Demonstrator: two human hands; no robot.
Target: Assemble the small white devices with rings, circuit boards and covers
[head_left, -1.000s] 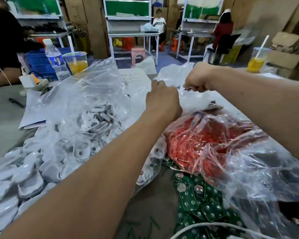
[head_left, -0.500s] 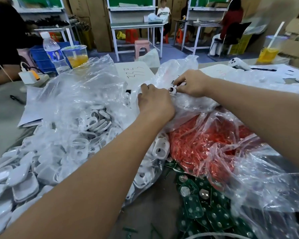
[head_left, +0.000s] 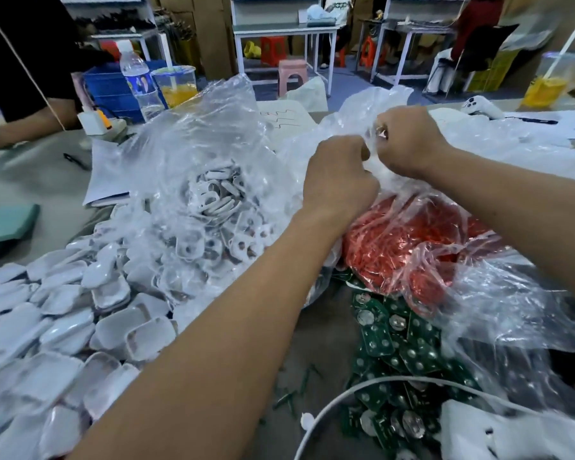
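My left hand (head_left: 339,180) and my right hand (head_left: 410,141) meet above the table, both with fingers curled. Between their fingertips they pinch a small white device (head_left: 380,131), mostly hidden by my fingers and crumpled plastic. Below them lies a clear bag of red rings (head_left: 412,254). Green circuit boards (head_left: 395,343) with round metal cells spill out beside it. To the left, a clear bag (head_left: 213,207) holds white housings with holes. Loose white covers (head_left: 47,310) are piled at the near left.
A water bottle (head_left: 136,81) and a cup of orange drink (head_left: 175,84) stand at the back left, beside another person's arm (head_left: 20,124). A second cup (head_left: 545,81) stands far right. A white cable (head_left: 346,393) loops over the boards. A pen (head_left: 75,161) and papers lie left.
My hands first drew together on the small white piece, then shifted slightly right over the red bag. The view has dropped lower towards the table.
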